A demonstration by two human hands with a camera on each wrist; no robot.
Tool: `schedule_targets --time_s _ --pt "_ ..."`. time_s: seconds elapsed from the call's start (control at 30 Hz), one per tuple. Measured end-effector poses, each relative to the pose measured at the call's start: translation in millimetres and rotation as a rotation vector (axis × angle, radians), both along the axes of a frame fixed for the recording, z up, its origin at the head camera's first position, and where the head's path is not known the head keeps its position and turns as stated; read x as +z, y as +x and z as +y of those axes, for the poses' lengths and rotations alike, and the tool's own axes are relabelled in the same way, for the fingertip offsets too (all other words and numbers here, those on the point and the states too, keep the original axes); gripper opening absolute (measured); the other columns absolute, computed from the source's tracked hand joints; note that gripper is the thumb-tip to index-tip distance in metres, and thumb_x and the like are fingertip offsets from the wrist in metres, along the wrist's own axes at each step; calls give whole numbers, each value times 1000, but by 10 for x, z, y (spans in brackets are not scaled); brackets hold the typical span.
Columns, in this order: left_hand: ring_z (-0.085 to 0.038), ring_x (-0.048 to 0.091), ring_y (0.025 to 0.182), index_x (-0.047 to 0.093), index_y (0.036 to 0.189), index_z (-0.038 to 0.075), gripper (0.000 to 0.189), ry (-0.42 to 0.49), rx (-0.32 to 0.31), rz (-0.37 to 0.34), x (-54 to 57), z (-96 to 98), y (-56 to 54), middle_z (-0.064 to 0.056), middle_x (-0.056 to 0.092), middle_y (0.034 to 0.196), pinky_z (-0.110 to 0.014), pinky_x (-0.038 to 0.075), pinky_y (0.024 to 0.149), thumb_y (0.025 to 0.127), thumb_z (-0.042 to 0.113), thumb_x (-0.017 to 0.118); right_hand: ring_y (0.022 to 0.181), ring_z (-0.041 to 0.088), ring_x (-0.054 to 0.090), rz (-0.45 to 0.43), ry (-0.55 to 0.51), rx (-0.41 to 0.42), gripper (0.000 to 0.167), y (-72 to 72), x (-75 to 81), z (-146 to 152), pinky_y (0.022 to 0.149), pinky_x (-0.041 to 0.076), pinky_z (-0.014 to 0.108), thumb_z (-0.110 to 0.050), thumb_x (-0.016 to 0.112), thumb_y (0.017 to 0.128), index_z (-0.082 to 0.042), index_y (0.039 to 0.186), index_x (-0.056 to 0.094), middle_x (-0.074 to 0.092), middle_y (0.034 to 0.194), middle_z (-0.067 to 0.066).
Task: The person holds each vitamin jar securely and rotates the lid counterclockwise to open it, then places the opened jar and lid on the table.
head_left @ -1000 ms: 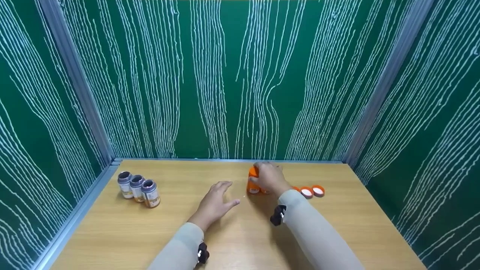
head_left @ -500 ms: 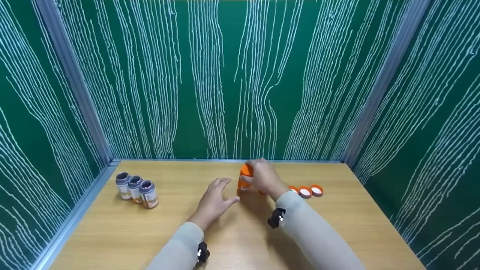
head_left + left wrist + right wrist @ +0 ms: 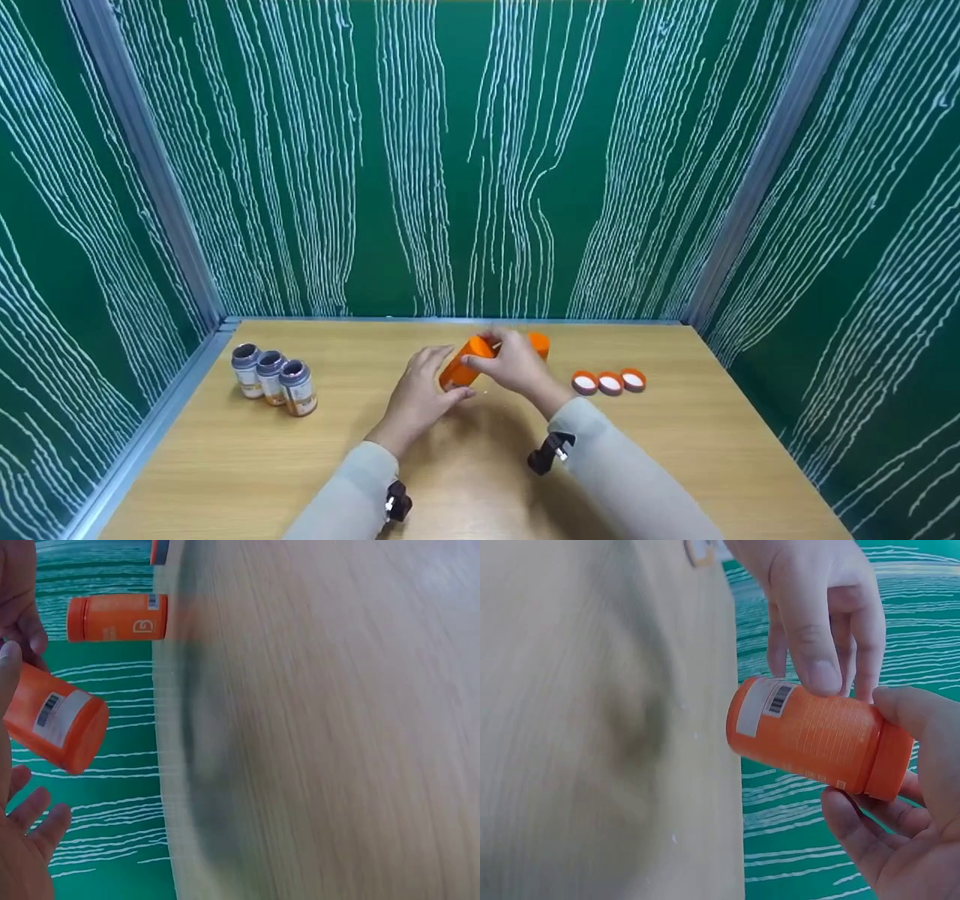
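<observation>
An orange pill bottle [image 3: 459, 369], with a white barcode label [image 3: 765, 706], is held tilted above the table by my right hand [image 3: 517, 367]. Thumb and fingers pinch it around the cap end [image 3: 889, 763] in the right wrist view. My left hand [image 3: 416, 394] reaches around the bottle's lower end, fingers spread and relaxed; in the left wrist view its fingers [image 3: 41, 821] are apart from the bottle's side. A second orange bottle [image 3: 120, 617], capped, stands upright on the table behind the right hand, partly hidden by it in the head view.
Three uncapped bottles with dark rims [image 3: 298, 390] and white labels stand in a row at the left. Three orange caps [image 3: 610, 384] lie white inside up on the table [image 3: 675, 450] at the right. Green walls [image 3: 480, 187] with white lines enclose the back and sides.
My right hand has lifted the orange bottle and brought it left, tilting it toward the left hand. The second orange bottle and the third cap have come into fuller view.
</observation>
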State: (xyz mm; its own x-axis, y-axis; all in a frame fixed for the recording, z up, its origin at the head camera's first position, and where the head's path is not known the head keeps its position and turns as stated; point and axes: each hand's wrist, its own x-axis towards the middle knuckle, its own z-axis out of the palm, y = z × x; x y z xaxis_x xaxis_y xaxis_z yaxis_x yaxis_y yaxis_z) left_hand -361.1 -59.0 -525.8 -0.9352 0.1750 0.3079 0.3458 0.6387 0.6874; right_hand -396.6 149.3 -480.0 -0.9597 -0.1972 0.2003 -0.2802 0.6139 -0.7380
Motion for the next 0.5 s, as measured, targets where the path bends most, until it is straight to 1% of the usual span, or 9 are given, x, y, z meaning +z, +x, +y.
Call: schedule_targets --time_s 0.1,0.23,0.33,0.5 --pt "-34 63 146 60 163 18 84 -2 -18 38 3 -34 25 -8 60 162 -58 51 128 92 47 95 105 29 76 -51 -81 -4 48 50 -27 -14 92 71 38 -36 90 100 -8 136 75 78 125 13" --pt "-32 66 140 64 159 18 79 -20 -31 80 25 -64 73 -8 64 156 -57 54 126 91 41 97 107 30 76 -116 -194 1 49 117 -69 -32 89 71 35 -37 90 100 -8 137 74 77 128 13" --pt "-30 67 135 68 154 18 72 -41 -35 115 42 -83 116 -6 67 151 -55 57 123 91 36 98 108 28 76 -152 -263 14 47 161 -117 -42 92 71 35 -36 90 100 -8 135 74 77 128 13" --pt "-27 69 129 72 148 18 65 -63 -40 156 33 -123 155 -4 71 145 -51 60 120 90 28 100 109 27 77 -202 -332 12 46 227 -206 -59 96 70 35 -32 89 101 -7 135 72 75 129 16"
